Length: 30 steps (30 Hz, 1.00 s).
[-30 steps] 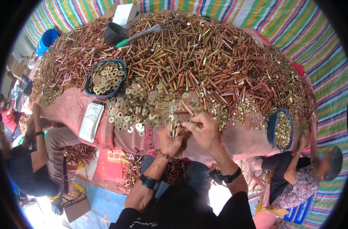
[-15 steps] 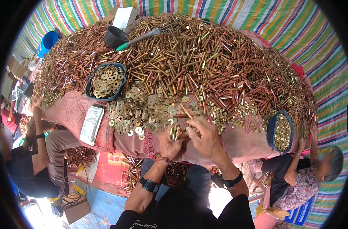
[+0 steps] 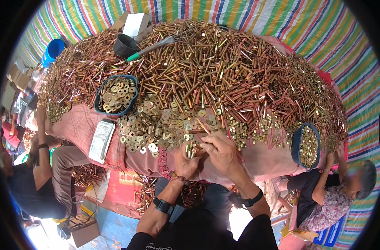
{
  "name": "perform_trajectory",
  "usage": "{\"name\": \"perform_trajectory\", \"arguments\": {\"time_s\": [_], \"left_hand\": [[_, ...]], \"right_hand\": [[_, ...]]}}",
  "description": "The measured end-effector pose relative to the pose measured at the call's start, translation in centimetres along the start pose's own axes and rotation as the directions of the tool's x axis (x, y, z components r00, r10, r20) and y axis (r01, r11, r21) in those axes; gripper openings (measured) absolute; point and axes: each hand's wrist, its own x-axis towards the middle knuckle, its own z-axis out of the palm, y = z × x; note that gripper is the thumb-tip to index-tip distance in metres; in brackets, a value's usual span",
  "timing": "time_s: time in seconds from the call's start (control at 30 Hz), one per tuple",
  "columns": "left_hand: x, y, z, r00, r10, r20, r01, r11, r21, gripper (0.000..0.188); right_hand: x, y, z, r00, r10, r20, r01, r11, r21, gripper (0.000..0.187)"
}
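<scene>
Near the front edge of the heaped table, my left hand (image 3: 186, 161) is closed around a small bundle of brassy metal rods (image 3: 191, 149), their ends poking up. Beside it, my right hand (image 3: 220, 151) pinches with thumb and forefinger against the bundle's side; whatever is between the fingertips is too small to make out. Just beyond the right hand, a coppery metal rod (image 3: 203, 126) lies slanted. Flat round washers (image 3: 156, 125) are piled beyond my left hand. Loose brassy nuts (image 3: 239, 132) lie to the right of my right hand.
Metal rods (image 3: 190, 71) are heaped across the back. A blue basin (image 3: 97, 109) holds washers; another (image 3: 298, 158) at right holds nuts. A silver packet (image 3: 101, 141), a black scoop (image 3: 124, 48) and a green-handled tool (image 3: 132, 57) lie about. People (image 3: 323, 200) work at both ends.
My hands stay nearly in place, the right fingers shifting slightly against the bundle. The whole view has moved a little. At left, a person's arm has shifted.
</scene>
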Motion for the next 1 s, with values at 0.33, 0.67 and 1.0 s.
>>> {"name": "perform_trajectory", "arguments": {"time_s": [0.33,0.67,1.0], "left_hand": [[0.0,1.3,0.0,1.0,-0.015,-0.008,0.015,0.997,0.069,0.021],[-0.1,-0.5,0.0,0.999,0.033,0.008,-0.033,0.999,0.015,0.023],[-0.5,1.5,0.5,1.0,0.017,0.007,-0.017,0.999,0.038,0.024]], "right_hand": [[-0.5,0.1,0.0,0.989,0.149,-0.019,-0.146,0.983,0.116,0.029],[-0.6,0.2,0.0,0.991,0.133,0.022,-0.135,0.986,0.097,0.025],[-3.6,2.1,1.1,0.829,0.534,-0.164,-0.399,0.772,0.494,0.029]]}}
